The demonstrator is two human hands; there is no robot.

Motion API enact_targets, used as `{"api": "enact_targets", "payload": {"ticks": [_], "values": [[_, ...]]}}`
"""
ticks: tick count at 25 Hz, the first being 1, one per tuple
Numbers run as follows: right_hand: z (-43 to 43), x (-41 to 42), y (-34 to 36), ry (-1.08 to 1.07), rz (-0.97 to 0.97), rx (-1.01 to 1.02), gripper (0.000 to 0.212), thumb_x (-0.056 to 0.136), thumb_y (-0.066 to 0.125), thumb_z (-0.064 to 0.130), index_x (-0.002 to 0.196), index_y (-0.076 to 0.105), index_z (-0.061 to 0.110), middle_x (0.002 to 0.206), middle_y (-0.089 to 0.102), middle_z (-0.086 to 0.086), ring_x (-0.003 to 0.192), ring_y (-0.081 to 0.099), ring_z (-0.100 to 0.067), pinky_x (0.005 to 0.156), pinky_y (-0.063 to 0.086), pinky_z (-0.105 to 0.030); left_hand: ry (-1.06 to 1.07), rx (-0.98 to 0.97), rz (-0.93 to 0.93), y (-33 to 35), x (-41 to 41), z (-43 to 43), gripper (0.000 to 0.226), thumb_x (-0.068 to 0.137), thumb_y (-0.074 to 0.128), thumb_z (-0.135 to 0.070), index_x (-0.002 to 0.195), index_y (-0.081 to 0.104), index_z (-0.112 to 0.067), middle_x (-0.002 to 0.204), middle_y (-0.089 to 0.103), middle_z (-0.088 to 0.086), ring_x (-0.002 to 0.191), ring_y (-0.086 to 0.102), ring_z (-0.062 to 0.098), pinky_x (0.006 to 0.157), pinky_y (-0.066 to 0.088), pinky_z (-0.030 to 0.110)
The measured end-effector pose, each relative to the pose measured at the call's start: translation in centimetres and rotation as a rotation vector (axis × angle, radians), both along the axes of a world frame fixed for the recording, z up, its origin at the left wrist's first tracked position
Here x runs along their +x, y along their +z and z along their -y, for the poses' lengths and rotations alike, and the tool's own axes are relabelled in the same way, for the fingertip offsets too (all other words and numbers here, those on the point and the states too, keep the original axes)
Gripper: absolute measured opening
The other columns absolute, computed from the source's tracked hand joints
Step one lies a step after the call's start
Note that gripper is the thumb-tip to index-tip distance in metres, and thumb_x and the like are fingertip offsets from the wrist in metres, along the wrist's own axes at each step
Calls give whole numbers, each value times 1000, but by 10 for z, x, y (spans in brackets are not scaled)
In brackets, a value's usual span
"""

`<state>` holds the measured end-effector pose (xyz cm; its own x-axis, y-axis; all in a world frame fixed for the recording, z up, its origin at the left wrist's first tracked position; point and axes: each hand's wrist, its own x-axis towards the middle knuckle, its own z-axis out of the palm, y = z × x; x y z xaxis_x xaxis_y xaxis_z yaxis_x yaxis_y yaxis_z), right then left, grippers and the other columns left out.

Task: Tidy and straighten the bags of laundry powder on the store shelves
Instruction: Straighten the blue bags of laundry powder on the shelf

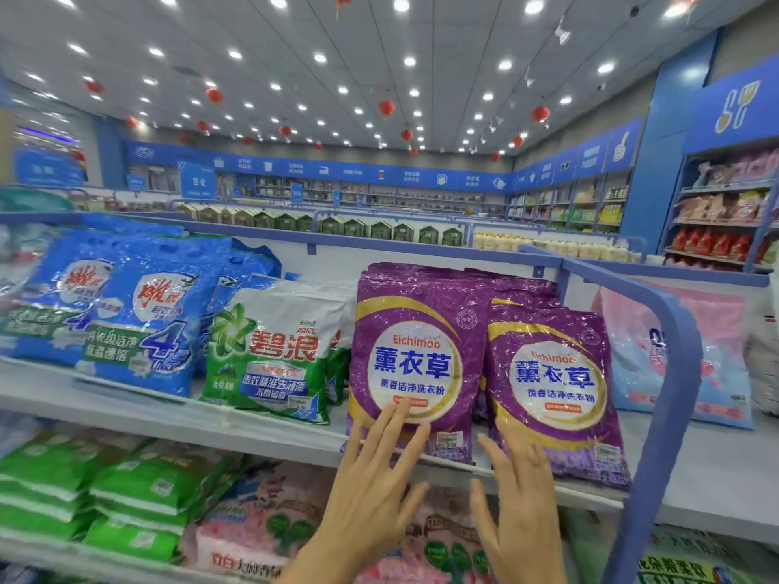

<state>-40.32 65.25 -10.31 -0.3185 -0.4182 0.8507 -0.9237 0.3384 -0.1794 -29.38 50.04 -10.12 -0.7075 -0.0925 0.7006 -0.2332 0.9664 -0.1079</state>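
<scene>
Two purple laundry powder bags stand side by side on the top shelf (261, 423). My left hand (375, 478) lies flat with straight fingers on the lower front of the left purple bag (411, 351). My right hand (520, 495) is flat too, fingers spread, touching the bottom of the right purple bag (552, 385), which leans slightly to the right. More purple bags are stacked behind both. A green and white bag (274, 351) stands to their left, and blue bags (143, 314) further left.
A blue metal divider rail (670, 373) curves down just right of the purple bags. Pink and pale blue bags (691, 356) lie beyond it. The lower shelf holds green bags (126, 486) and pink bags (261, 524). Store aisles and shelving stretch behind.
</scene>
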Motion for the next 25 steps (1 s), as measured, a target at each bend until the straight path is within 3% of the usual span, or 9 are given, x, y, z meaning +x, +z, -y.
{"api": "enact_targets", "payload": {"ticks": [6,9,11,14,17,20,22,25], "values": [[63,41,0,283,-48,62,33,94,33,35,112,56,20,113,63,0,103,52,-15,95,38,-32,177,126,67,2,58,36,49,79,46,-41,123,50,-21,134,50,4,117,50,20,104,31,37],[100,70,-3,383,-5,181,28,84,45,32,105,61,24,103,67,6,95,54,-8,87,41,-23,337,249,193,4,102,59,37,81,43,-44,108,55,-22,112,58,-2,97,61,19,90,47,33],[125,97,-2,431,17,326,27,78,51,32,101,64,27,97,67,13,88,60,-3,79,45,-17,438,309,302,3,137,77,42,88,38,-45,116,53,-17,114,54,0,104,55,22,93,40,33],[163,135,-6,443,28,527,31,66,65,34,96,67,27,92,67,13,80,65,-6,71,53,-20,570,335,385,-4,195,104,52,92,32,-48,129,45,-15,128,49,3,119,47,24,102,33,33],[202,177,-19,415,4,701,41,73,62,42,108,64,22,108,65,3,93,65,-18,79,54,-32,656,401,456,-14,258,132,52,94,40,-48,134,40,-15,131,47,2,122,44,21,105,31,33],[238,229,-28,439,12,859,53,93,43,46,139,36,22,144,37,-1,130,38,-22,108,32,-36,707,431,456,-20,320,164,51,94,40,-47,134,39,-15,127,49,1,119,46,21,104,32,33],[267,269,-31,445,10,877,57,94,40,48,144,25,23,149,28,2,136,28,-18,112,24,-34,730,431,448,-24,367,192,48,93,41,-46,130,41,-15,124,51,1,117,48,21,102,32,33],[312,325,-38,450,42,881,60,94,40,49,145,22,22,149,28,3,136,29,-18,112,24,-32,764,428,470,-28,429,234,55,93,41,-47,137,35,-16,129,49,1,120,46,22,105,30,34]]}}
